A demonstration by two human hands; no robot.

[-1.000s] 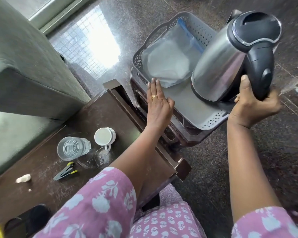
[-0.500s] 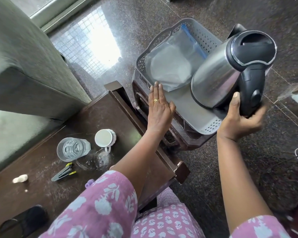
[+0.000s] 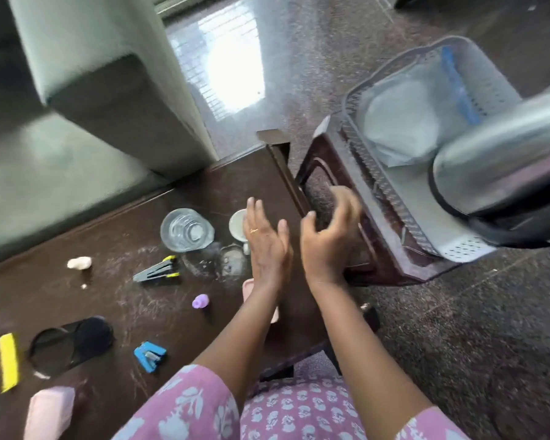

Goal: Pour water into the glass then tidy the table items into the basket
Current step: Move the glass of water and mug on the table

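Table (image 3: 108,300): glass (image 3: 186,230); cup (image 3: 237,228)

Both hands are empty and held side by side over the right edge of the dark worktop (image 3: 115,249). The left hand (image 3: 267,246) is flat, in front of the white cup (image 3: 237,228). The right hand (image 3: 329,241) is curled, near the stool (image 3: 327,163). The glass (image 3: 186,230) with water stands left of the cup. The kettle (image 3: 502,160) lies in the grey basket (image 3: 458,252) on the stool, beside a plastic bag (image 3: 410,115).

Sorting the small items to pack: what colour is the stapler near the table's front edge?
Bright blue; the stapler shows clearly in the head view.
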